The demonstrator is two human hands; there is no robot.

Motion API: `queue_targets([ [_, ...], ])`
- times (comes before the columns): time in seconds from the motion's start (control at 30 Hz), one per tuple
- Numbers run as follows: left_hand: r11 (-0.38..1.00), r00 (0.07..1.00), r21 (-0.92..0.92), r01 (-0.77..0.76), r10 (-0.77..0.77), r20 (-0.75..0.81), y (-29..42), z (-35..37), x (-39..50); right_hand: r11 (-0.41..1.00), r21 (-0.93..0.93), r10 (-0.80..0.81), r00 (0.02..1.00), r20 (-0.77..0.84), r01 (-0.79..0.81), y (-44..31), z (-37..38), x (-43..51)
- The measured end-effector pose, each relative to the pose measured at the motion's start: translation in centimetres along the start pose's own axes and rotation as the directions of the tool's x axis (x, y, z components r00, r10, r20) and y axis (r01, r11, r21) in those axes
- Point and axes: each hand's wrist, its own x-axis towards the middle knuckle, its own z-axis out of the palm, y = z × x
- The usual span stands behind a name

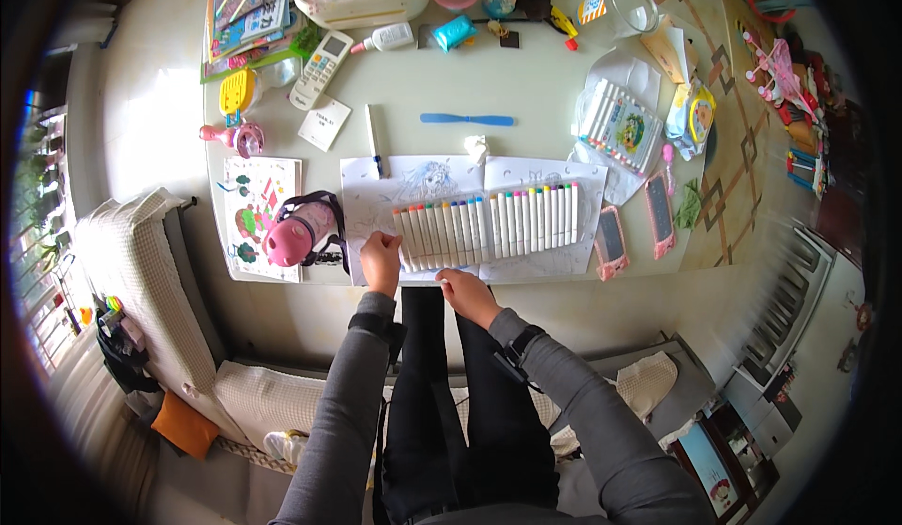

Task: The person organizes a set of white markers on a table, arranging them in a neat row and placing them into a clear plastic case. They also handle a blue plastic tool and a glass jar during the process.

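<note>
Two side-by-side groups of white markers (442,236) with coloured ends lie in a clear tray on an open colouring book (366,193) with line drawings. My left hand (381,260) has its fingers drawn together at the tray's left end; whether they pinch anything is hidden. Below the tray's lower edge, my right hand (471,298) is curled, and a small white object (443,282) shows at its fingertips. One separate white marker (372,141) rests across the book's upper left edge. A blue strip (466,119) and a crumpled white tissue (476,148) lie beyond the book.
Left of the book are a pink bottle with a strap (299,234) and a printed picture sheet (246,215). A remote control (321,70) lies farther back. At right are a marker package (620,128) and two pink-framed items (612,241). The table (535,74) has its near edge before my legs.
</note>
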Motion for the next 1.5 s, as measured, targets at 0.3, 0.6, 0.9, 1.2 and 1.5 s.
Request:
queue_targets([
  [0.3,0.936,0.929,0.259,-0.239,0.298,-0.218,-2.9,-2.8,-2.2,0.995,0.005,0.089,0.875,-0.476,-0.099,5.3,-9.2,0.8],
  [0.6,0.91,0.904,0.253,-0.329,0.381,-0.193,-1.0,-2.3,-0.4,0.855,-0.231,0.166,0.666,-0.727,-0.465,15.4,-17.3,0.6],
  [0.9,0.87,0.862,0.278,-0.407,0.467,-0.198,5.2,-0.5,6.7,0.869,-0.215,0.169,0.676,-0.718,-0.445,15.9,-17.4,0.4],
  [1.2,0.787,0.882,0.497,-0.367,0.463,-0.082,7.7,-0.3,8.5,0.983,-0.183,-0.134,0.746,-0.652,0.016,6.1,-18.7,2.5],
  [1.5,0.843,0.846,-0.081,-0.532,0.529,-0.063,13.5,0.0,0.6,0.76,-0.508,-0.518,0.85,-0.095,0.405,-4.1,-16.4,8.9],
])
